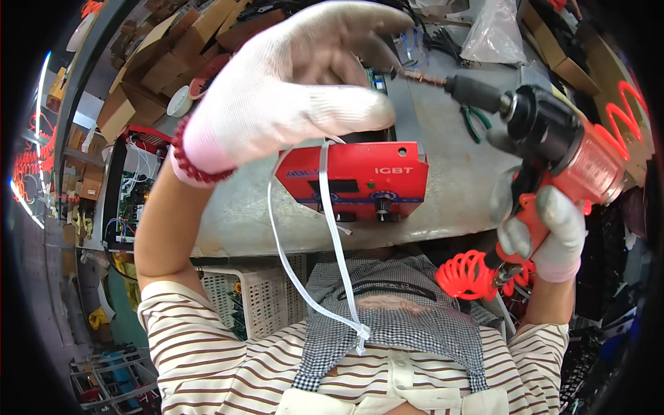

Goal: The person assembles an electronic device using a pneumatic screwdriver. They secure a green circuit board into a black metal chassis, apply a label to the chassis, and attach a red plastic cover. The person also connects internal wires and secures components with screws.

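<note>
My left hand (pixel 290 83), in a white glove with a red bead bracelet at the wrist, is raised over the bench. Its fingertips meet the tip of a coppery bit (pixel 422 77); I cannot see whether anything small is pinched there. The bit belongs to a red and black air screwdriver (pixel 553 138), which my gloved right hand (pixel 546 228) grips by its handle at the right. An orange coiled hose (pixel 463 273) hangs from the handle. Below my left hand a red machine box (pixel 373 176) with knobs lies on the grey bench (pixel 456 173). White straps (pixel 332 228) drape over the box.
Cardboard boxes (pixel 180 48) are piled at the far left. An opened machine with a circuit board (pixel 128 190) stands at the bench's left end. Green-handled pliers (pixel 474 121) and a clear plastic bag (pixel 494 31) lie farther back. A white slotted basket (pixel 263 297) sits under the bench.
</note>
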Action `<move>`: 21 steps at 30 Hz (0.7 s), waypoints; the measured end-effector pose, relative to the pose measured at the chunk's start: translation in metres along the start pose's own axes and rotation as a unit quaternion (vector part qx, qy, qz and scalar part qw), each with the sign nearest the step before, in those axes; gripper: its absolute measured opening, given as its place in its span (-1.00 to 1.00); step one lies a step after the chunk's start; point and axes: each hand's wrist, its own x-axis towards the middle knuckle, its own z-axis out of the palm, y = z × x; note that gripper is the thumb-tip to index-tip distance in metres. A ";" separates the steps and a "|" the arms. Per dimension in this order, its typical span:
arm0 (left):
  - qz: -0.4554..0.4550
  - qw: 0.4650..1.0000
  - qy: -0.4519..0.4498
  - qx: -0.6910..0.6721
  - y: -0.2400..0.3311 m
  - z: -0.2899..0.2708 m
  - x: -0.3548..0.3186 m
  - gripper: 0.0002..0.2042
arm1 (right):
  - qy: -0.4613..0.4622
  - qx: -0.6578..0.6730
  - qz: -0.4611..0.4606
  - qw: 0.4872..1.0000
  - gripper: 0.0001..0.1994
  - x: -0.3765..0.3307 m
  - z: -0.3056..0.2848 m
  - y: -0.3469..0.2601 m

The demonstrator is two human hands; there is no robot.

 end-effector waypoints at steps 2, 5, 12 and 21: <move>0.011 0.976 0.010 0.217 0.009 0.009 0.008 -0.34 | 0.026 -0.038 -0.003 0.999 -0.37 0.000 -0.013 -0.006; 0.043 0.933 -0.192 0.301 -0.002 -0.014 0.019 -0.11 | 0.027 -0.101 -0.008 0.994 -0.44 0.000 -0.033 -0.024; 0.111 0.923 -0.223 0.294 -0.031 0.007 0.026 -0.38 | -0.076 -0.267 0.081 0.957 -0.47 -0.004 -0.043 -0.087; 0.106 0.942 -0.168 0.271 -0.040 0.013 0.013 -0.53 | -0.137 -0.426 0.124 0.886 -0.50 0.010 -0.037 -0.126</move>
